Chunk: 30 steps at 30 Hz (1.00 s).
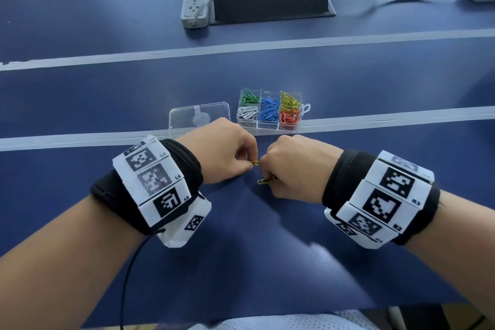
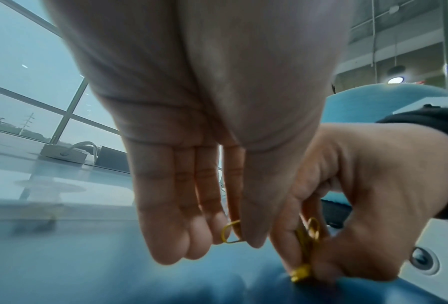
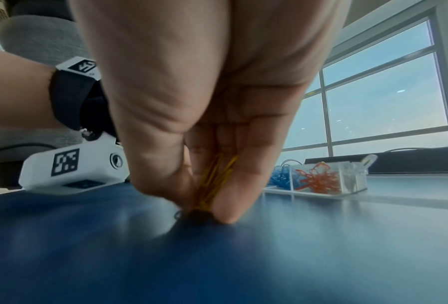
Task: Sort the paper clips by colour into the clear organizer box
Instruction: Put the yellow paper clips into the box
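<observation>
So my left hand (image 1: 225,150) pinches one yellow clip (image 2: 230,231), right hand (image 1: 292,166) fingers clamp a yellow bunch (image 3: 215,181) low on the desk (image 1: 267,262). Wristband tags read L3–L5, R2, R3. Clear organizer box (image 1: 269,126) beyond holds clips sorted by colour.

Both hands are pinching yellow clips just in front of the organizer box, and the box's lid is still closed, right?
Not quite: the lid is off, lying left of the organizer box, as the head view shows. Both hands do pinch yellow clips.
</observation>
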Motion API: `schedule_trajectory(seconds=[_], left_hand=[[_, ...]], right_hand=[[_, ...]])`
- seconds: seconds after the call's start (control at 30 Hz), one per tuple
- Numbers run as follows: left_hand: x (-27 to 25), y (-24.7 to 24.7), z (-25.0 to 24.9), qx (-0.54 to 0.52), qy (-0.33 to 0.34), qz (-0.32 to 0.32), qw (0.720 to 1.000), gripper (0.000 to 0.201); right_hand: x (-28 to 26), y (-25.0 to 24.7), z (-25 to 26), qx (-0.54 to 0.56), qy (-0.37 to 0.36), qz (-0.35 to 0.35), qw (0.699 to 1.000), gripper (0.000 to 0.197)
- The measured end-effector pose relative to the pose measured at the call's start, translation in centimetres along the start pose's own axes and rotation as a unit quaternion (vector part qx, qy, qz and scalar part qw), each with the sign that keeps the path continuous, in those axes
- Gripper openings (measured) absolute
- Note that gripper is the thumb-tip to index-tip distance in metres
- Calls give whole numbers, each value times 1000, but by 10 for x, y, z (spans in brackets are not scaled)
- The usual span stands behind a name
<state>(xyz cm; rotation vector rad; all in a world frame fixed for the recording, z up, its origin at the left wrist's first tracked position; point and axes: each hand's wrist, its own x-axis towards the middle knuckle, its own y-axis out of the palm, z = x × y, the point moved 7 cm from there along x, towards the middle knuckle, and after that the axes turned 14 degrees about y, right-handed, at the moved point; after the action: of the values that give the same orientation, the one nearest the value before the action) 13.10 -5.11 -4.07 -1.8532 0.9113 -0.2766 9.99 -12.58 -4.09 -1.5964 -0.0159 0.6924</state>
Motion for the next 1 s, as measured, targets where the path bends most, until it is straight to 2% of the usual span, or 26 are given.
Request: schedule_trajectory(seconds=[0.1, 0.2, 0.3, 0.4, 0.5, 0.67, 0.83, 0.9, 1.0], left_hand=[[3, -6, -6, -1, 7, -21, 1000, 14], [12, -26, -6, 12, -7, -86, 996, 14], [29, -48, -6, 1, -18, -170, 985, 12], [54, -60, -7, 3, -30, -194, 981, 5], [79, -61, -4, 16, -49, -186, 981, 6], [101, -48, 1, 28, -45, -122, 991, 17], [83, -58, 12, -12, -25, -176, 984, 35], [72, -57, 20, -4, -36, -150, 988, 57], [58, -45, 33, 18, -77, -55, 995, 91]], right_hand=[[1, -7, -6, 10, 23, -18, 1000, 13], [6, -28, -33, 47, 86, -59, 994, 19], [11, -57, -71, 147, 159, -133, 967, 17], [16, -70, -103, 213, 222, -160, 938, 15], [20, -66, -122, 257, 266, -145, 918, 12], [28, -57, -127, 261, 275, -124, 917, 12], [42, -59, -118, 249, 237, -142, 928, 21], [50, -61, -111, 229, 219, -146, 937, 23], [58, -60, -104, 209, 213, -144, 944, 23]])
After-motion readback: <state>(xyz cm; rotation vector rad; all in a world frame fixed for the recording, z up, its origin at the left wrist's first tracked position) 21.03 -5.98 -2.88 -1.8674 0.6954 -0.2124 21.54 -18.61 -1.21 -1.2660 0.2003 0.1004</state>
